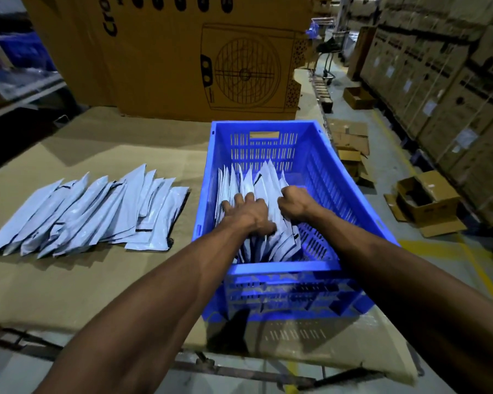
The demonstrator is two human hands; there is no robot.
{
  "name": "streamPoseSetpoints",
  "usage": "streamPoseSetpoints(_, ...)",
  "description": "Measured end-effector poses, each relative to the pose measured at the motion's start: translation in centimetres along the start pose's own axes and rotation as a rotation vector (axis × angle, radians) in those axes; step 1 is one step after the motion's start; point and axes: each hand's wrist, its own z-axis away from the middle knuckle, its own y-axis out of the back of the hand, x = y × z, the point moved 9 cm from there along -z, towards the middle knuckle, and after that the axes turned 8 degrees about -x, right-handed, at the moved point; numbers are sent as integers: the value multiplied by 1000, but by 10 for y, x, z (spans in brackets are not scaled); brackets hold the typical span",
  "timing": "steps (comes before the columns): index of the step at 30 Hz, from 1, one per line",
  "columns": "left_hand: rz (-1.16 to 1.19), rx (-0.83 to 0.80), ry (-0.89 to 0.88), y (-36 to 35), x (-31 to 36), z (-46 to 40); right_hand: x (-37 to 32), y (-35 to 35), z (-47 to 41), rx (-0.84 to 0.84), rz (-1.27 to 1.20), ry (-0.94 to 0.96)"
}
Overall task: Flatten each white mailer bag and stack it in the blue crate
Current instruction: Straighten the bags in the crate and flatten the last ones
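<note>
Both grips inside the blue crate [350, 177]: left hand [249, 213] spread on the mailer stack [264, 183], right hand [293, 204] fisted around some.

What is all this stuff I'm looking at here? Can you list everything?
Blue slotted plastic crate: one, on the table's right side.
White plastic mailer bags in the crate: many, standing on edge.
Loose white mailer bags: many, fanned out on the table's left.
Cardboard-covered table: one, brown.
Large brown fan-printed carton: one, behind the table.
Open brown cardboard box: one, on the floor, right.
Left hand: pressing crate bags.
Right hand: grip curled on crate bags.
</note>
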Motion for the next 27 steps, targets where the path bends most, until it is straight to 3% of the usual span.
streamPoseSetpoints(14,221,223,94,27,-16,3,-8,3,6,-18,-37,59)
streamPoseSetpoints(22,164,127,46,16,-5,0,-2,9,2,38,-30,40)
streamPoseSetpoints(27,151,113,120,12,-8,-2,0,10,3,1,-263,79)
